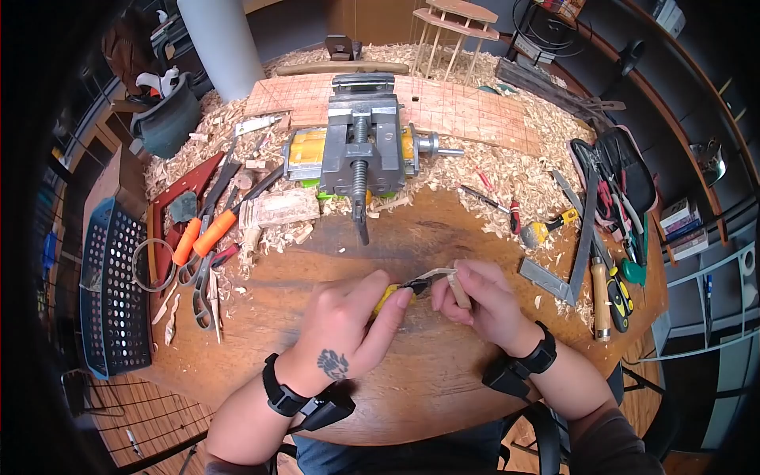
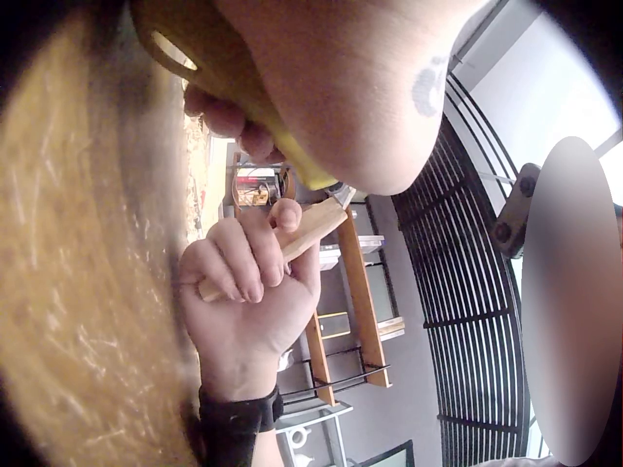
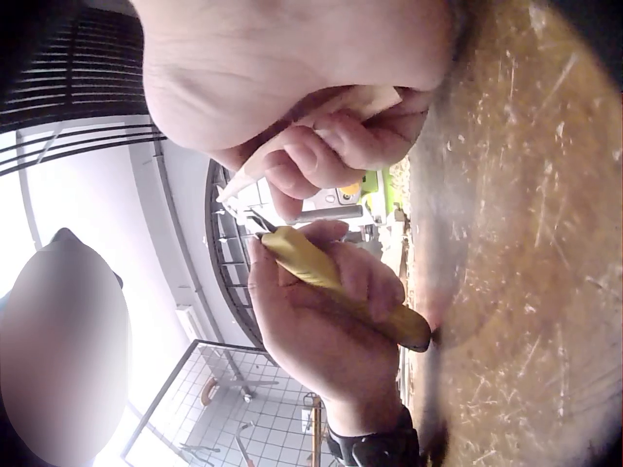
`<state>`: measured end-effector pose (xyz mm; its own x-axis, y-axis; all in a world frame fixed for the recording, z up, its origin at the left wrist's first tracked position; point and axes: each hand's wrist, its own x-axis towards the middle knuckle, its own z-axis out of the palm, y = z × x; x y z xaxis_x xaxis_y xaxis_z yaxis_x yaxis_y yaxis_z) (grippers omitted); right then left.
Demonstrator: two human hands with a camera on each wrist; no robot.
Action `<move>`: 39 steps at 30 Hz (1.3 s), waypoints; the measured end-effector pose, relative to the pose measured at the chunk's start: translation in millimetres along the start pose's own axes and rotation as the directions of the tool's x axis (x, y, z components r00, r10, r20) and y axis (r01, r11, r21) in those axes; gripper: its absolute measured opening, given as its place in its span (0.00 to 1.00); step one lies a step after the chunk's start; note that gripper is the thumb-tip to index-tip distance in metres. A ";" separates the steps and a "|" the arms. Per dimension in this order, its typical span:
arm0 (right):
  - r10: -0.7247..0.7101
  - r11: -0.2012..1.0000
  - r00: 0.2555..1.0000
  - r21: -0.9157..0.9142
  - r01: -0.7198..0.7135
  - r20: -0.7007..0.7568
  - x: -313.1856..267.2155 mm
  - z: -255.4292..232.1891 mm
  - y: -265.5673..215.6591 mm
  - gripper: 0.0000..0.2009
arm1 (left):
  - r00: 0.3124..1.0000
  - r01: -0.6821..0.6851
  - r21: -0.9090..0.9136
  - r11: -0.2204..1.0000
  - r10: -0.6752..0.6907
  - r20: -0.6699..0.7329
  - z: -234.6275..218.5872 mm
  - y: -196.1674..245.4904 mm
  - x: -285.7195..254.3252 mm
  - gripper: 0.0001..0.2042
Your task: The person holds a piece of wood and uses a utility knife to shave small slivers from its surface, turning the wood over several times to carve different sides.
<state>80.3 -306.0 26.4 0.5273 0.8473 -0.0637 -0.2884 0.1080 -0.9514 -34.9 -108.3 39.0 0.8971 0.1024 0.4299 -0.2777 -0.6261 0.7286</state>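
Holding a yellow-handled tool (image 1: 382, 302) close to a pale wooden piece (image 1: 458, 290), in front of the vise (image 1: 362, 146).
Clamped round the tool with the left hand (image 1: 340, 324), curled round the wood with the right hand (image 1: 484, 305), both angled inward; showing the handle's butt (image 3: 414, 331) only from the right wrist. Leaving bare bench (image 1: 396, 236) just before the vise, bordered by shavings (image 1: 451, 176) beside it.

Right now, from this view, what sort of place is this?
Probably a woodworking workshop: there's a metal vise, wood shavings strewn across the table, and orange-handled tools.
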 end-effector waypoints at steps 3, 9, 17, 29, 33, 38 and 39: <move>0.019 1.000 1.000 -0.018 -0.019 0.016 0.7 -1.0 0.7 0.28 | 1.000 -0.001 -0.007 1.000 0.001 -0.006 1.1 -1.2 -0.4 0.12; 0.031 0.999 0.999 -0.031 -0.030 0.035 0.9 0.3 2.5 0.28 | 1.000 -0.001 -0.003 1.000 0.001 0.000 0.8 -1.5 -0.5 0.12; 0.073 0.996 0.997 -0.044 -0.073 0.003 1.5 2.5 2.3 0.27 | 1.000 0.008 -0.011 1.000 -0.008 -0.001 0.8 -0.9 0.5 0.12; 0.019 0.995 0.997 -0.096 -0.026 -0.072 0.6 3.5 5.0 0.24 | 1.000 0.013 0.037 0.999 -0.013 0.002 1.6 -2.0 0.1 0.14; 0.005 1.000 0.998 0.003 -0.005 -0.063 -1.1 5.1 5.0 0.23 | 0.999 0.024 0.019 1.000 -0.024 0.024 -0.3 1.9 -0.2 0.14; -0.051 0.998 0.998 0.034 0.052 -0.027 -1.6 1.7 6.7 0.24 | 1.000 0.018 -0.006 1.000 -0.018 0.024 -0.7 4.2 0.3 0.12; -0.060 0.998 0.998 0.032 0.061 -0.029 -1.5 2.4 6.4 0.25 | 1.000 0.012 -0.006 1.000 -0.012 0.025 -1.1 4.2 0.6 0.12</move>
<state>75.7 -305.3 21.1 0.5667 0.8238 -0.0150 -0.2813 0.1764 -0.9433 -35.9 -110.0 42.9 0.9088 0.0903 0.4073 -0.2687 -0.6200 0.7371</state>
